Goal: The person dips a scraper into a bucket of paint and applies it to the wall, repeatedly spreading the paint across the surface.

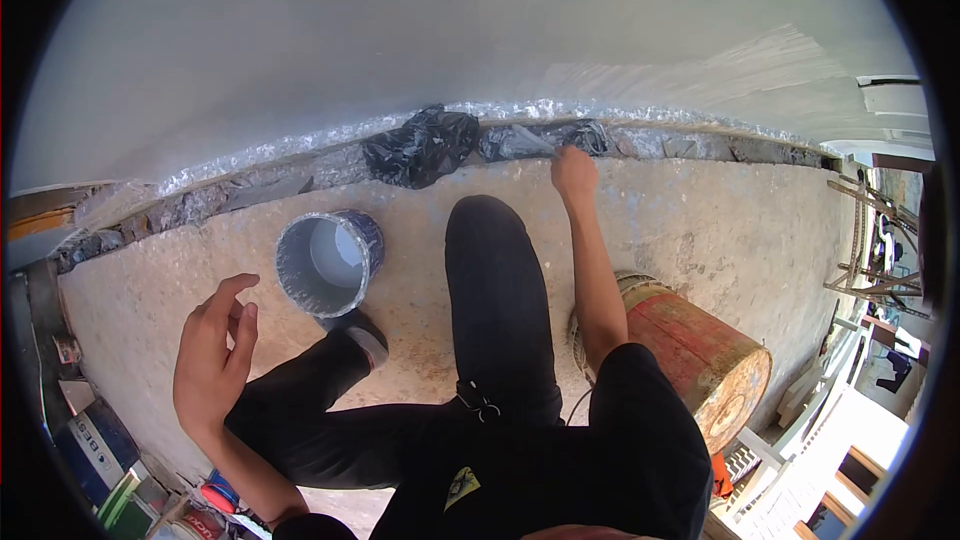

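My right hand is closed round a slim pale tool whose exact kind I cannot make out. It points up and left over black plastic in the gap at the foot of the wall. A bigger bunched black plastic bag lies left of it. My left hand hangs with loosely bent fingers, holding nothing. Just right of that hand stands a paint bucket, its inside smeared grey-white and pale liquid at the bottom.
A grey wall rises ahead, with brush-like streaks at right. Beside my right arm, a worn red bucket lies on the stained concrete floor. Metal racks stand far right. Cans and boxes crowd the lower left.
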`<state>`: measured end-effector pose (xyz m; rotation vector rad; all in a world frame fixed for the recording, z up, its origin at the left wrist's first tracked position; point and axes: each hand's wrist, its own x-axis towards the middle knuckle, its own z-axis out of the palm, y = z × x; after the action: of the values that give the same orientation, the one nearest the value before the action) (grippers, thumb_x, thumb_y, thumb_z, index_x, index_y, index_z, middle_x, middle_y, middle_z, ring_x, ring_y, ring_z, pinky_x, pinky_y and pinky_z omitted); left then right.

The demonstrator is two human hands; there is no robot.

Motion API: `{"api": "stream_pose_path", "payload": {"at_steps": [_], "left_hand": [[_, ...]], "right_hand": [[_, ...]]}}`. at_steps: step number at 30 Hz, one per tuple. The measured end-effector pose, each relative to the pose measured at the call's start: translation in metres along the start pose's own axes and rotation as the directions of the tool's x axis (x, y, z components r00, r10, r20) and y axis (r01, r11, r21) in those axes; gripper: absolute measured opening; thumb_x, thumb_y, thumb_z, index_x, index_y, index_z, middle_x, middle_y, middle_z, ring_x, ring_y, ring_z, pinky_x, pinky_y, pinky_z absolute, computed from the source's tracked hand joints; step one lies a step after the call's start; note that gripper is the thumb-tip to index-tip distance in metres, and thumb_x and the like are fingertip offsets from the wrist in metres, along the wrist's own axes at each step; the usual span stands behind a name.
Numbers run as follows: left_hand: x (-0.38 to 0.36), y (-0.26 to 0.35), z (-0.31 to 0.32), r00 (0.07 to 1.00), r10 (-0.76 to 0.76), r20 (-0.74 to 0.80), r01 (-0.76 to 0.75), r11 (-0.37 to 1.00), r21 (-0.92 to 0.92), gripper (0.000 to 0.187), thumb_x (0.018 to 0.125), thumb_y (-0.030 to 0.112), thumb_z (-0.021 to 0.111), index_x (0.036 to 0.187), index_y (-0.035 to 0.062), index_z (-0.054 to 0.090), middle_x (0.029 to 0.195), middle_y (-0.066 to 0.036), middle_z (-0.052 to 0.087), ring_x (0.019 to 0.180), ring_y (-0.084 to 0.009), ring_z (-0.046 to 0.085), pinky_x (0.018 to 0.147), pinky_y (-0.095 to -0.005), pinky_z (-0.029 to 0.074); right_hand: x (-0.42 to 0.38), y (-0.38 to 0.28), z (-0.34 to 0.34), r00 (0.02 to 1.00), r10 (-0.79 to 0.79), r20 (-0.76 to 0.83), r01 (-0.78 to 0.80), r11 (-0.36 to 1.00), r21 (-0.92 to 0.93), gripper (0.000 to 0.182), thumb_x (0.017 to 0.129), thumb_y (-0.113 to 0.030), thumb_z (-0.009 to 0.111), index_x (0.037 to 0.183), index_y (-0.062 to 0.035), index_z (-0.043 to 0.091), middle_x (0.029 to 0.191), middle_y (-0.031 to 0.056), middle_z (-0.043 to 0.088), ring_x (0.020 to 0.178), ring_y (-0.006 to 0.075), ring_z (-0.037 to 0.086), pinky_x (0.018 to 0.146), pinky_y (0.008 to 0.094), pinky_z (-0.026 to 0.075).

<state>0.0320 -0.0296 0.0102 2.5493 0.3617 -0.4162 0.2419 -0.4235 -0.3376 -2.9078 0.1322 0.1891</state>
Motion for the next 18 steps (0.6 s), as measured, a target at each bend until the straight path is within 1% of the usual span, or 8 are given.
{"api": "stream_pose_path", "payload": {"at_steps": [2, 4, 6, 8, 9, 11, 15, 18], "left_hand": [[-0.002, 0.002, 0.000, 1.000, 0.023, -0.017, -0.023, 1.000, -0.001, 0.022, 0.092, 0.009, 0.053, 0.112, 0.0020, 0.058, 0.067, -0.014, 0.054, 0.061, -0.0234, 0.051, 0.061, -0.0345, 0.041], [-0.002, 0.001, -0.002, 1.000, 0.020, -0.001, -0.020, 0.999, -0.044, 0.022, 0.092, 0.009, 0.053, 0.112, 0.0020, 0.057, 0.067, -0.014, 0.055, 0.061, -0.0241, 0.052, 0.061, -0.0353, 0.042], [-0.005, -0.003, -0.004, 0.999, 0.029, -0.028, -0.031, 0.997, -0.066, 0.022, 0.091, 0.009, 0.053, 0.111, 0.0019, 0.057, 0.068, -0.014, 0.056, 0.061, -0.0260, 0.053, 0.061, -0.0367, 0.042], [-0.006, -0.012, -0.009, 0.999, 0.035, -0.035, -0.039, 0.993, -0.111, 0.020, 0.091, 0.009, 0.053, 0.109, 0.0017, 0.056, 0.068, -0.016, 0.058, 0.060, -0.0311, 0.056, 0.060, -0.0392, 0.042], [-0.007, -0.019, -0.011, 0.997, 0.035, -0.062, -0.042, 0.992, -0.116, 0.019, 0.091, 0.011, 0.053, 0.107, 0.0011, 0.056, 0.069, -0.018, 0.058, 0.060, -0.0340, 0.057, 0.059, -0.0407, 0.042], [-0.011, -0.032, -0.013, 0.990, 0.054, -0.130, -0.067, 0.993, -0.097, 0.019, 0.091, 0.009, 0.053, 0.108, 0.0007, 0.057, 0.063, -0.016, 0.053, 0.055, -0.0276, 0.051, 0.056, -0.0369, 0.040], [-0.011, -0.051, -0.015, 0.961, 0.142, -0.239, -0.153, 0.988, -0.031, 0.019, 0.091, 0.010, 0.053, 0.107, 0.0005, 0.057, 0.059, -0.016, 0.050, 0.053, -0.0273, 0.050, 0.055, -0.0373, 0.039], [-0.011, -0.062, -0.015, 0.933, 0.167, -0.319, -0.186, 0.982, -0.033, 0.019, 0.092, 0.011, 0.053, 0.107, 0.0005, 0.056, 0.057, -0.017, 0.049, 0.055, -0.0311, 0.052, 0.056, -0.0390, 0.040]], "right_hand": [[-0.012, -0.012, -0.041, 0.998, 0.060, -0.017, -0.058, 0.990, 0.128, 0.025, 0.081, -0.024, 0.064, 0.101, -0.0125, 0.072, 0.091, 0.0205, 0.068, 0.086, 0.0392, 0.066, 0.076, 0.0445, 0.052], [-0.017, -0.023, -0.065, 0.995, 0.009, -0.103, 0.018, 0.966, 0.257, 0.026, 0.082, -0.024, 0.065, 0.103, -0.0093, 0.071, 0.089, 0.0221, 0.067, 0.086, 0.0391, 0.065, 0.075, 0.0431, 0.051], [-0.024, -0.062, -0.102, 0.993, -0.110, -0.049, 0.120, 0.930, 0.346, 0.025, 0.084, -0.024, 0.065, 0.101, -0.0060, 0.070, 0.086, 0.0227, 0.067, 0.084, 0.0395, 0.065, 0.074, 0.0425, 0.050], [-0.040, -0.115, -0.129, 0.935, -0.353, -0.035, 0.328, 0.824, 0.463, 0.026, 0.086, -0.022, 0.065, 0.101, -0.0011, 0.069, 0.078, 0.0178, 0.067, 0.074, 0.0315, 0.065, 0.070, 0.0362, 0.048], [-0.050, -0.146, -0.136, 0.891, -0.448, 0.068, 0.362, 0.793, 0.490, 0.026, 0.086, -0.022, 0.065, 0.100, -0.0011, 0.069, 0.077, 0.0179, 0.067, 0.073, 0.0315, 0.064, 0.070, 0.0363, 0.048], [-0.081, -0.201, -0.146, 0.769, -0.590, 0.246, 0.412, 0.752, 0.515, 0.025, 0.086, -0.021, 0.064, 0.100, -0.0011, 0.069, 0.076, 0.0181, 0.066, 0.072, 0.0317, 0.063, 0.071, 0.0364, 0.048], [-0.142, -0.294, -0.108, 0.459, -0.773, 0.438, 0.766, 0.594, 0.247, 0.025, 0.083, -0.025, 0.062, 0.096, -0.0056, 0.071, 0.089, 0.0179, 0.068, 0.085, 0.0376, 0.066, 0.074, 0.0454, 0.050], [-0.172, -0.350, -0.040, 0.340, -0.713, 0.613, 0.883, 0.466, 0.052, 0.020, 0.078, -0.016, 0.065, 0.095, -0.0093, 0.074, 0.095, 0.0129, 0.071, 0.093, 0.0293, 0.068, 0.078, 0.0400, 0.053]]}}
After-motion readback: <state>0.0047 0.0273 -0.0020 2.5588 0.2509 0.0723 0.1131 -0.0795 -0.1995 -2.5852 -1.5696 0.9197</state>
